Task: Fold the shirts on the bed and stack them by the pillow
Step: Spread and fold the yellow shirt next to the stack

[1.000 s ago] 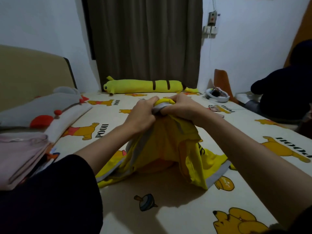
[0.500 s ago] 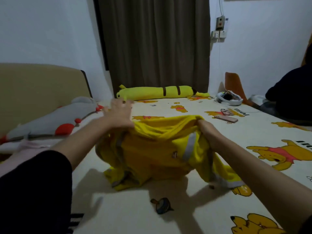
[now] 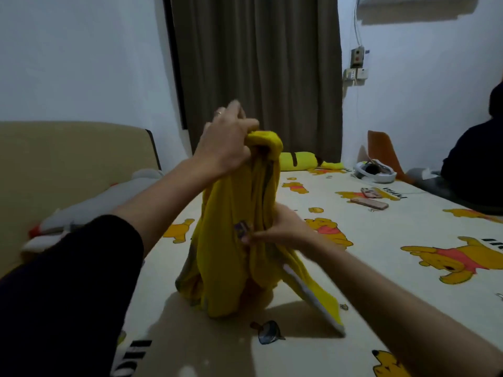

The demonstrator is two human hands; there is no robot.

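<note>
A yellow shirt (image 3: 228,257) with grey trim hangs bunched in the middle of the view, its lower edge resting on the bed (image 3: 381,281). My left hand (image 3: 227,140) grips its top, raised well above the mattress. My right hand (image 3: 283,229) pinches the fabric halfway down, on the shirt's right side. A grey pillow (image 3: 89,202) with red spots lies at the left by the tan headboard. Any stack of folded shirts is hidden behind my left arm.
A long yellow plush (image 3: 299,160) lies at the far edge before the brown curtain. Two phones (image 3: 370,202) and a white round item (image 3: 375,172) lie at the far right. A person in dark clothes (image 3: 476,164) sits at the right edge.
The shirt was held spread wide between both hands. My left hand has since lifted its end high, and my right hand has dropped to the shirt's middle, so it now hangs upright.
</note>
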